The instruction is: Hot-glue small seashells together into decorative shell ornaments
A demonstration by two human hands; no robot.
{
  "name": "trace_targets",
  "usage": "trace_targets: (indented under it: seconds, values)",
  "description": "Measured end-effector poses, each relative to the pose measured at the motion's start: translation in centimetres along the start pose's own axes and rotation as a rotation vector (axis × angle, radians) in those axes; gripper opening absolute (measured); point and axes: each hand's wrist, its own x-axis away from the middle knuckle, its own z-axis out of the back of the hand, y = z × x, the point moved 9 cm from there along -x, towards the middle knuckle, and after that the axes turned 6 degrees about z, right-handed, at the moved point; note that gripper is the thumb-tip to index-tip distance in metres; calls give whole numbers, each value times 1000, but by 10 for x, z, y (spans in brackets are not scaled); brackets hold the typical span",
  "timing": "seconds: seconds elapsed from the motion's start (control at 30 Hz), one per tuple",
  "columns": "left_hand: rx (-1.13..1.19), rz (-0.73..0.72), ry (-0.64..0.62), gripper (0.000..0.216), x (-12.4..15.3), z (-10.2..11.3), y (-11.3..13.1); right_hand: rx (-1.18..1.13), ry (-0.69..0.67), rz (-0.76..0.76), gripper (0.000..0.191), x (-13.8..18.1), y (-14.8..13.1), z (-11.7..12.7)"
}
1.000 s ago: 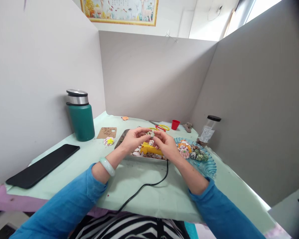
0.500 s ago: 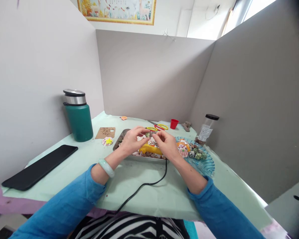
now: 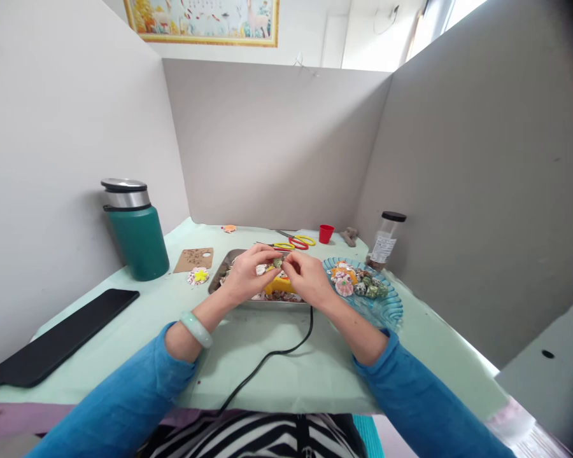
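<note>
My left hand [image 3: 249,272] is closed in a pinch on a small greenish shell [image 3: 277,262], held above the metal tray. Right beside it, the fingertips of my right hand [image 3: 306,276] are pressed together close to that shell; whatever they pinch is too small to make out. Below both hands lies a yellow glue gun [image 3: 281,285] across the metal tray [image 3: 277,305], its black cord [image 3: 272,353] running toward me. Shells and small pieces fill the tray, partly hidden by my hands.
On the right, a blue ribbed plate [image 3: 392,306] holds several shells and decorated pieces. Scissors [image 3: 298,242], a red cup [image 3: 326,233] and a clear jar [image 3: 384,242] stand behind. Leftward are a green bottle [image 3: 138,242], cardboard [image 3: 194,259], a flower-topped disc [image 3: 198,275] and a black pad [image 3: 67,334].
The camera view has turned slightly, so the scene sits a little further left. My fingertips have come closer together around the greenish shell.
</note>
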Motion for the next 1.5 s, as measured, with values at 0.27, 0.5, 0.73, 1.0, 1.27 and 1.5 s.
trace_targets:
  seconds: [0.27, 0.5, 0.73, 1.0, 1.27, 1.5]
  values:
    - [-30, -7, 3, 27, 1, -1, 1, 125, -16, 72, 15, 0, -5, 1]
    - [5, 17, 3, 27, 1, -2, -6, 125, -38, 60, 15, -2, -4, -1]
    - [113, 71, -16, 28, -1, 0, -9, 37, -17, -11, 17, -2, 3, 0]
    - [393, 376, -5, 32, -4, 5, -30, -26, 106, -29, 31, -3, 3, 20]
    - [720, 553, -75, 33, 2, -8, -42, -72, 109, 196, 19, 0, -22, 21]
    - [923, 609, -144, 28, 4, -17, -46, -98, 91, 252, 24, 2, -24, 19]
